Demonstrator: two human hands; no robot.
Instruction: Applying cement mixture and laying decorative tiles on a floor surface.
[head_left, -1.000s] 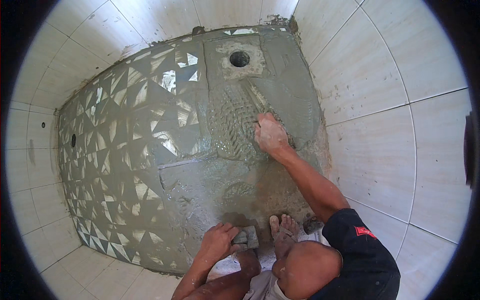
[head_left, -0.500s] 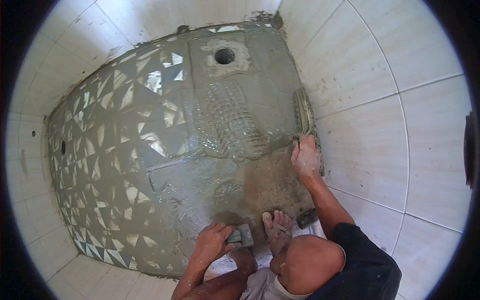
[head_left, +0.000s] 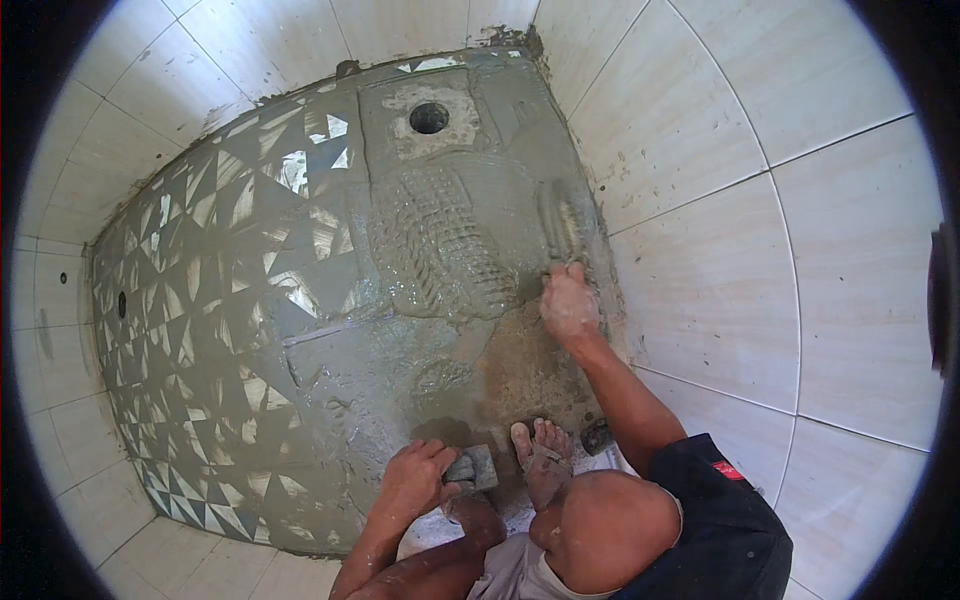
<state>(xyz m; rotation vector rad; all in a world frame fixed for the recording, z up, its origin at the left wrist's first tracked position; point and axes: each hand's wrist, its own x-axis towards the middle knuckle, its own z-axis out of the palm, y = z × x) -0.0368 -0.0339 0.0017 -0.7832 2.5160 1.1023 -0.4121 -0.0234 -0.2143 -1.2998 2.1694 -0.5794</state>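
My right hand (head_left: 571, 304) is closed around a long, mortar-coated trowel (head_left: 560, 222), smeared by motion over the wet mortar beside the right wall. In my left hand (head_left: 420, 472) is a grey hand tool with a flat rectangular end (head_left: 478, 466); its exact kind is unclear. This hand stays low near my feet. Wet grey mortar (head_left: 440, 240) covers the floor in front of me, with ridged marks in its middle. A bare brown patch (head_left: 525, 365) lies between the mortar and my foot (head_left: 545, 450).
Patterned triangle tiles (head_left: 220, 270), smeared with grey, spread over the left floor. A round drain hole (head_left: 429, 118) opens at the far end, and a smaller dark hole (head_left: 122, 304) at the left. A dark cylindrical object (head_left: 597, 435) lies right of my foot. Pale tiled walls (head_left: 700, 270) surround the floor.
My right hand and the trowel have moved left, away from the right wall's base. My left hand keeps its grip with little movement. The view has shifted slightly.
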